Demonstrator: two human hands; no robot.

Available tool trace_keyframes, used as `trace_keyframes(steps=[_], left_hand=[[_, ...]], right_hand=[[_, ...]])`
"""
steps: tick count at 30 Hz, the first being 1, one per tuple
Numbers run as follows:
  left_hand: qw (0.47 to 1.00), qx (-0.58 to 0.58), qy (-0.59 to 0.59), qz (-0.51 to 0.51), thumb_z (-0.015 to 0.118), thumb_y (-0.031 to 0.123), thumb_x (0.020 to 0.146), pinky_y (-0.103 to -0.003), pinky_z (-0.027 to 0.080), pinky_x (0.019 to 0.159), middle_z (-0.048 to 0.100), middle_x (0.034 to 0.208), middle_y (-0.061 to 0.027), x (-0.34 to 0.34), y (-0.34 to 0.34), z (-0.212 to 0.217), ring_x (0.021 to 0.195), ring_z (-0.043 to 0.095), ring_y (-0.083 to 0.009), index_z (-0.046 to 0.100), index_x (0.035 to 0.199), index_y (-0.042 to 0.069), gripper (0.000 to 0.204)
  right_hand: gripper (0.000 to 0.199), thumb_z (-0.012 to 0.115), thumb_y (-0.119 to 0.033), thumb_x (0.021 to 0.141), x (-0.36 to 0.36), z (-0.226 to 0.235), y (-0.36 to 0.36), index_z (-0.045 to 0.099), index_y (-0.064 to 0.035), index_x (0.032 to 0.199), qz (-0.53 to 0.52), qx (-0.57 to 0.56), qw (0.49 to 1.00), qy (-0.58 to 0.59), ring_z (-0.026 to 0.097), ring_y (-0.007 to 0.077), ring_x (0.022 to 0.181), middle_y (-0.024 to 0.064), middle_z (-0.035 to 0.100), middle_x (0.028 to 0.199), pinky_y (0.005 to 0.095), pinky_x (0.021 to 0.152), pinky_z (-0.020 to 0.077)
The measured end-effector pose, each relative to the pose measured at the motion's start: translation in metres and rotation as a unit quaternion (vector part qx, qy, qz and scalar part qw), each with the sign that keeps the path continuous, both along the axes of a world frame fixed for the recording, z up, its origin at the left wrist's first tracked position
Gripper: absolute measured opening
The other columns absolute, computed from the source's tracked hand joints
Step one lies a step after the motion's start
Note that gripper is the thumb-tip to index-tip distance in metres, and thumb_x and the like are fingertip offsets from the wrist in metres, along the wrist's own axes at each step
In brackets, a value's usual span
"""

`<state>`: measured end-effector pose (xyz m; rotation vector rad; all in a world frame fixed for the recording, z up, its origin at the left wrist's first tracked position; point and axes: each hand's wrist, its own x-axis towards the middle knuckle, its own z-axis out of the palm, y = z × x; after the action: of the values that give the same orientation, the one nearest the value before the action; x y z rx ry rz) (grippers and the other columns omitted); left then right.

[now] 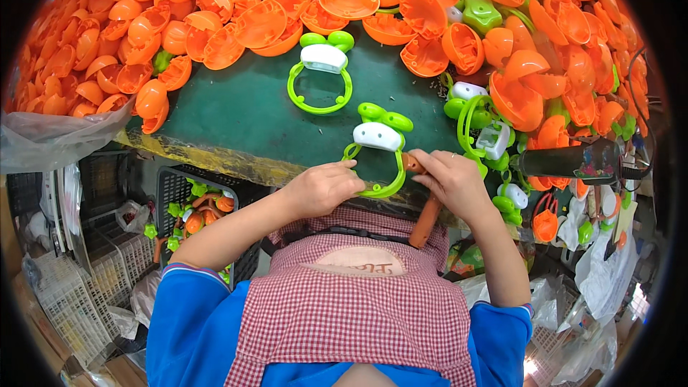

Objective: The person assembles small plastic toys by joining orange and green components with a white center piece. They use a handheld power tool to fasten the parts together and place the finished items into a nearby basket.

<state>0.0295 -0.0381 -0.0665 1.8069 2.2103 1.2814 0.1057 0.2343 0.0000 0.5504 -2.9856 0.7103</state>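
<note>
A worker's left hand and right hand are pinching, fingers clamped, a green ring toy beside orange shells.

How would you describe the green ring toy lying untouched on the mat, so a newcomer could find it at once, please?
Start at the dark green mat ringed by orange shells. Near its far edge lies a green ring toy with a white block on top. Unlike its twin between the hands, nothing touches it.
</note>
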Motion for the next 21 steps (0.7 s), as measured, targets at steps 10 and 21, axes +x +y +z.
trace_keyframes(steps=[10, 21], left_hand=[[0.981, -0.015, 0.179, -0.067, 0.062, 0.013, 0.079, -0.038, 0.053, 0.096, 0.062, 0.090, -0.0033, -0.026, 0.018, 0.020, 0.086, 0.063, -0.0171, 0.062, 0.094, 0.007, 0.017], [0.965, 0.079, 0.224, 0.109, 0.068, 0.011, 0.078, -0.039, 0.056, 0.079, 0.066, 0.095, -0.0083, -0.114, 0.049, 0.080, 0.091, 0.065, -0.0240, 0.067, 0.095, 0.007, 0.018]], right_hand=[[0.056, 0.073, -0.006, 0.069, -0.020, 0.013, -0.024, 0.056, 0.0017, 0.122, -0.055, 0.015, 0.998, 0.029, 0.061, 0.0327, 0.092, 0.0145, 0.062, 0.100, 0.0412, 0.082, 0.0517], [0.025, 0.063, -0.010, 0.071, -0.013, -0.026, -0.043, 0.065, -0.0058, 0.095, 0.073, -0.050, 0.995, 0.047, 0.059, 0.0212, 0.080, 0.0039, 0.057, 0.085, 0.0336, 0.074, 0.0482]])
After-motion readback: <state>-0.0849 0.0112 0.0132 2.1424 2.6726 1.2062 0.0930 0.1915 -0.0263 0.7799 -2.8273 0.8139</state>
